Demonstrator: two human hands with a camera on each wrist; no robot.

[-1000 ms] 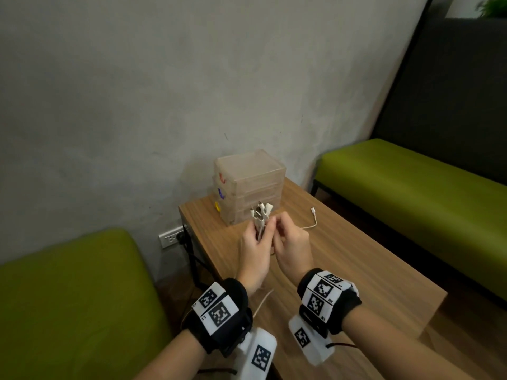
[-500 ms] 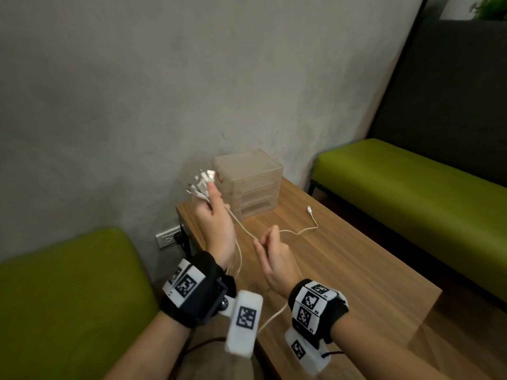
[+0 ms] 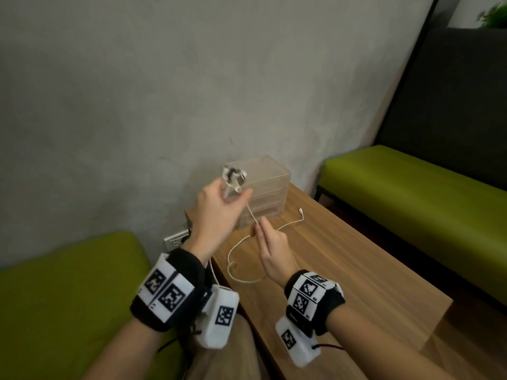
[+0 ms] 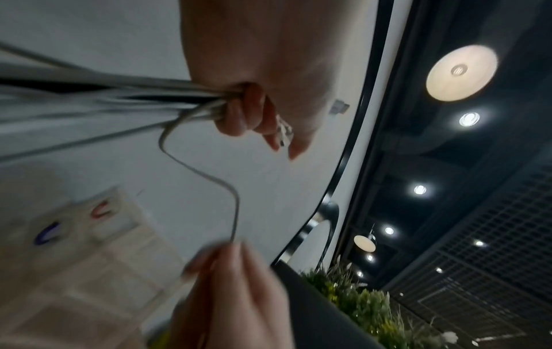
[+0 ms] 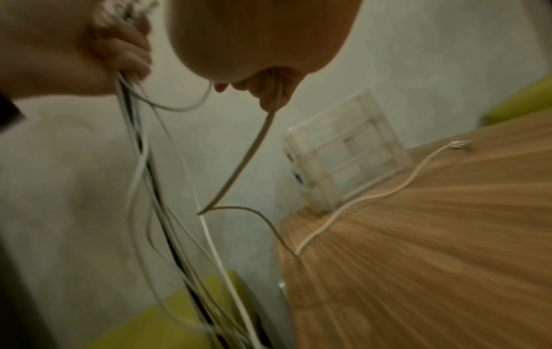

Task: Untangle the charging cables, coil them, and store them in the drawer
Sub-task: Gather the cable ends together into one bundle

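My left hand (image 3: 216, 204) is raised above the table's near-left corner and grips a bundle of charging cables (image 4: 206, 106), plug ends (image 3: 233, 174) sticking up out of the fist. White and black strands (image 5: 149, 179) hang down from it past the table edge. My right hand (image 3: 270, 242) pinches one white cable (image 3: 252, 215) a little below the left. That cable loops on the wooden table (image 3: 343, 270) and ends in a plug (image 3: 301, 210) near the clear drawer unit (image 3: 263, 187), which stands closed against the wall.
Green benches stand left (image 3: 63, 297) and right (image 3: 411, 193) of the table. A wall socket (image 3: 177, 239) with a black plug sits low behind the table. The drawer unit has coloured handles (image 4: 98, 210) on its side.
My hands, together at first, have drawn apart. The left hand lifted the cable bundle up and left, then came back right; the right hand slid along one white cable, whose slack now loops on the table.
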